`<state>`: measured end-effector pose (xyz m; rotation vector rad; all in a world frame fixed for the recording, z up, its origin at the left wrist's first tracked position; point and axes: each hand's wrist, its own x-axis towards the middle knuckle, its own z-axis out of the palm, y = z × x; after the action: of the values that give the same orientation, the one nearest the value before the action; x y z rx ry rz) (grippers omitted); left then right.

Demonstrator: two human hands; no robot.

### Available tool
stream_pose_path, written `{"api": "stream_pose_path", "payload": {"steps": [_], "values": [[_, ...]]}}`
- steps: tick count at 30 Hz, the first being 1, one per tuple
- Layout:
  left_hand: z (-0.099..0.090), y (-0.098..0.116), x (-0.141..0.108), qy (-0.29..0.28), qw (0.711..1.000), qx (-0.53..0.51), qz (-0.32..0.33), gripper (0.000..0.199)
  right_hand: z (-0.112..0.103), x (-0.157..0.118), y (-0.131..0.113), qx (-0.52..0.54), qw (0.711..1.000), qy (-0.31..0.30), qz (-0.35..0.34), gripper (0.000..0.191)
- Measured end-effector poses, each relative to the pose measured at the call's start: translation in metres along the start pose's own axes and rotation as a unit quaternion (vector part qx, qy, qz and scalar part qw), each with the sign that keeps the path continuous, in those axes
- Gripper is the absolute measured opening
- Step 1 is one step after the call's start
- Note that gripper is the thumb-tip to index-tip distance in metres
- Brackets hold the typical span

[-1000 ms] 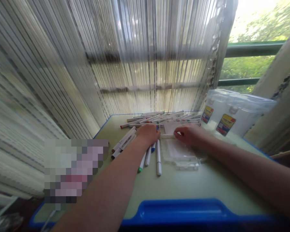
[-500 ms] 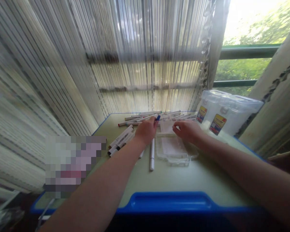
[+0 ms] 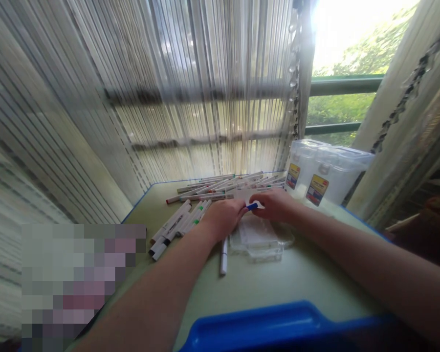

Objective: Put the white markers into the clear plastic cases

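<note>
My left hand is closed round a marker whose blue end sticks out to the right. The fingers of my right hand are curled at that blue end, thumb and forefinger on either side of it; whether they press on it is hard to tell. Beneath both hands lies an open clear plastic case. A single white marker lies just left of the case. Several markers rest side by side left of my left hand, some with green marks.
Behind my hands, many loose markers are heaped along the table's far edge. Two clear lidded boxes with yellow labels stand at the back right. A blue tray edge runs along the front. Striped curtains hang behind the table.
The blue-ended marker in my left hand has tipped from upright toward the right, and my right hand has come up to its end. The camera view has shifted.
</note>
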<state>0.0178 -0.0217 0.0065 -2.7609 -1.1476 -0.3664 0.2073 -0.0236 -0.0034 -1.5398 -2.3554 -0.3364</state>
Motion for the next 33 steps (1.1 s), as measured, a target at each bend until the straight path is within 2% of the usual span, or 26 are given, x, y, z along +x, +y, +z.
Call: {"api": "stream_pose_path", "payload": {"steps": [3,6,10,13,19,23,33], "values": [[-0.001,-0.002,-0.001,-0.014,1.000,0.008,-0.001,0.031,-0.002,-0.003,-0.001,0.026,0.995,-0.005,-0.096,0.029],[-0.002,-0.002,-0.001,-0.021,1.000,0.010,0.005,0.033,-0.006,-0.005,-0.003,0.020,0.991,-0.009,-0.133,0.032],[-0.004,-0.002,-0.003,-0.032,0.999,0.020,0.005,0.029,-0.011,-0.004,0.004,-0.020,0.993,-0.006,-0.112,0.026],[-0.005,-0.003,-0.004,-0.038,0.999,0.037,-0.002,0.028,-0.012,-0.003,0.013,-0.035,0.995,-0.028,-0.092,0.020],[-0.007,-0.009,-0.006,-0.029,0.997,0.068,-0.027,0.028,-0.008,-0.002,0.015,-0.048,0.995,-0.064,-0.058,0.022],[-0.007,-0.008,-0.008,-0.023,0.997,0.068,-0.029,0.027,-0.004,-0.003,0.009,-0.038,0.997,-0.044,-0.041,0.023],[-0.010,-0.002,-0.009,-0.033,0.997,0.073,-0.022,0.030,-0.001,-0.004,0.008,-0.043,0.998,-0.006,-0.052,0.023]]}}
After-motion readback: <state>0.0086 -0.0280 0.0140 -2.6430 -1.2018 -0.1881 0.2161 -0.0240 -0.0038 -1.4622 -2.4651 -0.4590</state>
